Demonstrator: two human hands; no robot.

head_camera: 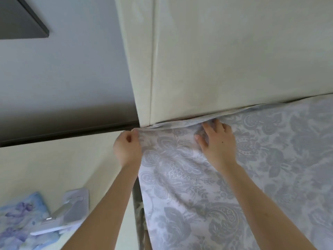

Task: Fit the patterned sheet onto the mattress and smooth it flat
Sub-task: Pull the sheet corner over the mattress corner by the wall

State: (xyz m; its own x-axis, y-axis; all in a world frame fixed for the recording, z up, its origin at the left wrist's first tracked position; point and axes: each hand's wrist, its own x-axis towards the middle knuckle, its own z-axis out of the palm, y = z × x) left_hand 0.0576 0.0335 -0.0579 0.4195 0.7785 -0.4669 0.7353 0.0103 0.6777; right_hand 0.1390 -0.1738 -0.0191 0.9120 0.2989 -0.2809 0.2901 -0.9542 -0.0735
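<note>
Bunching, apparently pinched between left fingers (133, 136): sheet (180, 168).

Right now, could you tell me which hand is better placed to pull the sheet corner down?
Probably left. The left hand pinches the patterned sheet at its corner by the headboard; the right hand lies flat on the sheet further in.

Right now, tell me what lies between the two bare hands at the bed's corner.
Only wrinkled grey-and-white paisley patterned sheet spans from the left hand to the right hand, seen in the head view.
</note>
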